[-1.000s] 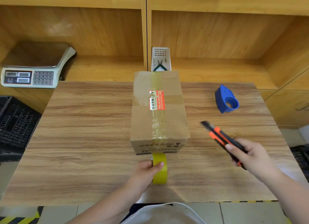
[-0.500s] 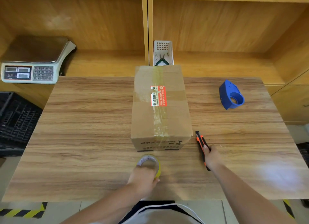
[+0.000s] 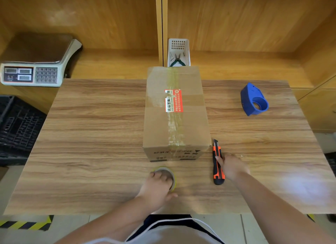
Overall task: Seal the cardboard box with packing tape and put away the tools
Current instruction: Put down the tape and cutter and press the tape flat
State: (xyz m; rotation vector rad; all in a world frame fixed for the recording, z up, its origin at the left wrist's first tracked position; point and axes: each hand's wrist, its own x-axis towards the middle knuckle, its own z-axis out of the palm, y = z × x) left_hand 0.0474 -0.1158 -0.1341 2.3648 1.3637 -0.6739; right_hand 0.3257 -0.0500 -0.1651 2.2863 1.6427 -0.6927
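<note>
The cardboard box (image 3: 175,114) stands in the middle of the table, with a strip of clear tape along its top seam and a red label on it. A yellow tape roll (image 3: 172,178) lies flat just in front of the box. My left hand (image 3: 158,187) covers the roll, fingers curled into its core. An orange and black utility knife (image 3: 217,161) lies on the table by the box's near right corner. My right hand (image 3: 232,166) rests against the knife's right side, with the thumb across the handle. A blue tape dispenser (image 3: 253,100) sits at the far right.
A white basket (image 3: 178,45) holding green-handled pliers stands on the shelf behind the box. A weighing scale (image 3: 36,61) sits on the shelf at the far left. A black crate (image 3: 16,127) stands on the floor to the left of the wooden table (image 3: 94,134).
My right hand has brought the knife down from mid-air onto the table beside the box. My left hand has turned the upright tape roll and laid it flat.
</note>
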